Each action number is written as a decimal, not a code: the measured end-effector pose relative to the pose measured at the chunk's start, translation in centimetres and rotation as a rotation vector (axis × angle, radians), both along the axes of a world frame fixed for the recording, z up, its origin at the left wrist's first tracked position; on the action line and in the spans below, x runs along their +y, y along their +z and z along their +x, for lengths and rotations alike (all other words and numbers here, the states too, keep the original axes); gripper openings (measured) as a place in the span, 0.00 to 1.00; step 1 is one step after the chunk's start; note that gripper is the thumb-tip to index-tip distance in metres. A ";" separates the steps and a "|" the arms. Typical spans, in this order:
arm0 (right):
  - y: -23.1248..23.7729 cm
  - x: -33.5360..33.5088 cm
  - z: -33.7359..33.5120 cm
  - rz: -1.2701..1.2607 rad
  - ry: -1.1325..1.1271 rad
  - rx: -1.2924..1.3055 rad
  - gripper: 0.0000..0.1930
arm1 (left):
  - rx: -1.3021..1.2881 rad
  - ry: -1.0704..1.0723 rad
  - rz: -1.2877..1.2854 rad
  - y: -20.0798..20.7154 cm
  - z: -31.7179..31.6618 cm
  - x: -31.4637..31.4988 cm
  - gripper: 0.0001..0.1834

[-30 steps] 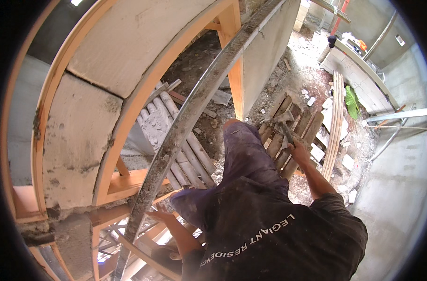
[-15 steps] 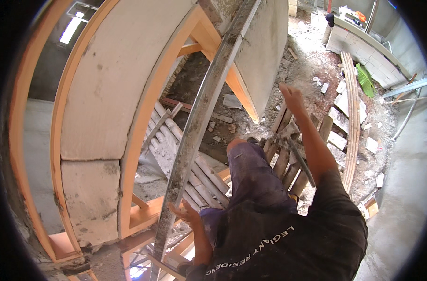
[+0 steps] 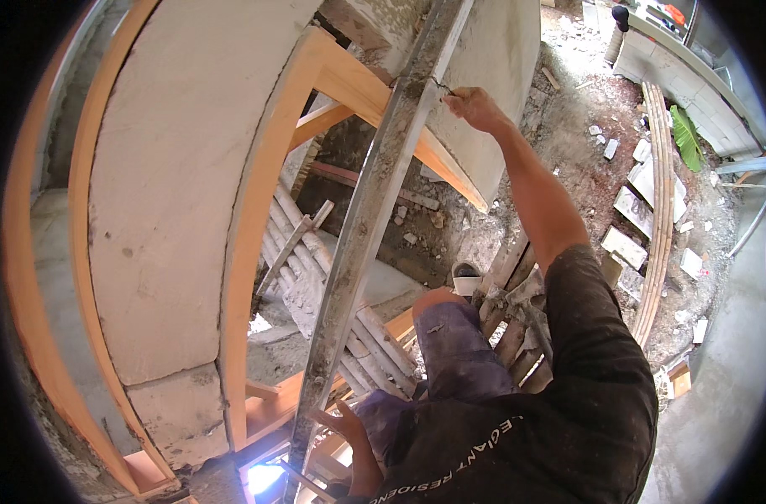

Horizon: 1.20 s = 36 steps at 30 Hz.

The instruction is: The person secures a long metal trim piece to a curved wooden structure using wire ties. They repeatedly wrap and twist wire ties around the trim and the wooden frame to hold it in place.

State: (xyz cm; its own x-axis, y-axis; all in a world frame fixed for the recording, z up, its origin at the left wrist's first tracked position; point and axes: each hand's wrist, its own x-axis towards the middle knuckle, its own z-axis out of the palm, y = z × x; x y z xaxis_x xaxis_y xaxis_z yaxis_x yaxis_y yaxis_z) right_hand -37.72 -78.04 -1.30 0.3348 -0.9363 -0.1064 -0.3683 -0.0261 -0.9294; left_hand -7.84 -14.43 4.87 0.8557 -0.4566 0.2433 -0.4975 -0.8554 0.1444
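A long grey straight bar, crusted with cement, leans diagonally across an orange-brown wooden frame and the plastered wall. A thin dark wire goes round the bar near its upper part. My right hand is up beside that wire, fingers pinched together, and appears to hold its end. Low down by the bar, my left hand has its fingers apart. Its fingertips are at the bar's edge; whether they press on it I cannot tell.
Bamboo poles form a platform below the frame, with more planks beside my leg. Rubble and broken blocks lie on the ground to the right, beside long thin poles. A low block wall stands at the far right.
My right hand has moved left and up to the wire on the bar, and its fingers have closed. My left hand stays low by the bar. The view has shifted slightly.
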 end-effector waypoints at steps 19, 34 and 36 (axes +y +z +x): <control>4.8 -2.1 -3.5 -0.343 0.083 0.110 0.15 | -0.290 -0.253 0.235 0.7 -2.0 -5.5 0.31; 1.3 3.6 3.1 -0.711 -0.406 0.271 0.11 | -0.231 -0.459 0.294 -0.3 -0.4 -15.3 0.30; 0.4 4.7 4.6 -0.761 -0.503 0.170 0.11 | -0.240 -0.474 0.294 -0.5 -0.5 -15.2 0.27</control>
